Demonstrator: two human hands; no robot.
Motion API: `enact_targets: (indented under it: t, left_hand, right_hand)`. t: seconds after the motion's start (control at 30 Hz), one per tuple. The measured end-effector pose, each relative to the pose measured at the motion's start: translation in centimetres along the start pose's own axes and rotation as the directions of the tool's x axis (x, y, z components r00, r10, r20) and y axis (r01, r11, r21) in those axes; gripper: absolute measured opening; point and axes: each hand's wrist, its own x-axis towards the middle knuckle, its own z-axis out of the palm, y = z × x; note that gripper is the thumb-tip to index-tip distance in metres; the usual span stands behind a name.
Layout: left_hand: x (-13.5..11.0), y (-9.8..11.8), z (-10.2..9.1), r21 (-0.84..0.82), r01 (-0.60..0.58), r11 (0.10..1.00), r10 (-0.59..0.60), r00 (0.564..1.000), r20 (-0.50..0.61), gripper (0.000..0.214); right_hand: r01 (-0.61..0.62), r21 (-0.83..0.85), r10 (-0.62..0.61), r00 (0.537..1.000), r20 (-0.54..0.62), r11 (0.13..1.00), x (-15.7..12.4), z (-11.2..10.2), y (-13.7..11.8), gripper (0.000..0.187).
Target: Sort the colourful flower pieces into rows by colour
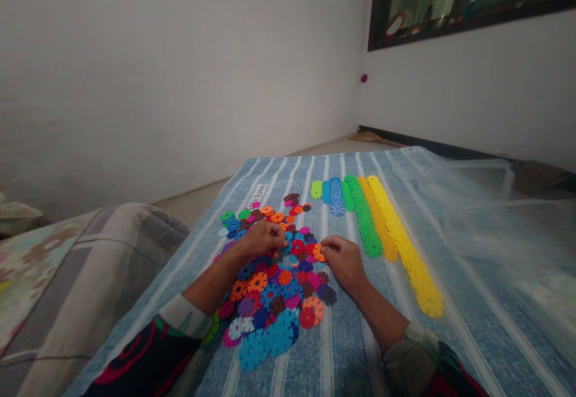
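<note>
A mixed heap of notched plastic snowflake discs (270,294) lies in the middle of the striped cloth. My left hand (263,240) is over the heap, its fingers pinched together. Blue pieces show by those fingertips, but whether one is held I cannot make out. At the heap's right edge, my right hand (345,260) pinches an orange snowflake disc (318,253) between thumb and fingers. Right of that hand run overlapping rows sorted by colour: a long yellow row (405,241), a darker yellow row (380,223), a green row (365,220), and shorter blue and lime ones (317,189).
Clear plastic containers (508,205), partly blurred, stand along the right side of the cloth-covered table (279,172). Grey fabric (148,235) bulges at the left beside a flowered cloth (40,265). A white wall (180,73) rises behind, with a dark-framed window (378,25) at upper right.
</note>
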Motion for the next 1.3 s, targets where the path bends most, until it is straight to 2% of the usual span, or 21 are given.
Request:
enact_targets:
  t: [0.17, 0.33, 0.47, 0.6, 0.77, 1.13, 1.3]
  left_hand:
    - [2.5, 2.8, 0.9, 0.007, -0.105, 0.994, 0.105, 0.99, -0.099, 0.021]
    - [6.8, 5.7, 4.5, 0.095, -0.252, 0.963, 0.263, 0.956, -0.131, 0.007]
    - [10.3, 6.8, 6.6, 0.275, -0.305, 0.912, 0.355, 0.922, -0.156, 0.005]
    - [12.8, 6.4, 6.2, 0.438, -0.257, 0.862, 0.384, 0.894, -0.232, 0.014]
    - [14.6, 5.5, 4.4, 0.476, -0.202, 0.856, 0.374, 0.878, -0.3, 0.026]
    - [17.2, 5.5, 5.3, 0.579, -0.201, 0.79, 0.414, 0.872, -0.262, 0.03]
    - [17.2, 5.5, 5.1, 0.605, -0.209, 0.768, 0.441, 0.858, -0.264, 0.033]
  right_hand:
    - [0.049, -0.051, -0.049, 0.999, 0.004, 0.997, -0.1, 0.3, -0.3, 0.02]
    - [0.037, -0.06, -0.036, 0.999, 0.018, 0.998, 0.1, 0.5, 0.0, 0.019]
    - [0.024, -0.046, -0.023, 0.999, 0.027, 0.999, 0.1, 0.6, 0.1, 0.018]
    - [0.024, -0.041, -0.023, 0.999, 0.032, 0.999, 0.1, 0.8, 0.0, 0.018]
    - [-0.006, -0.07, 0.007, 1.0, 0.023, 0.998, 0.1, 0.9, -0.2, 0.018]
    - [-0.002, -0.101, 0.004, 1.0, 0.025, 0.995, 0.1, 1.0, -0.3, 0.019]
    - [0.011, -0.116, -0.007, 0.999, 0.037, 0.993, 0.1, 0.9, -0.4, 0.019]
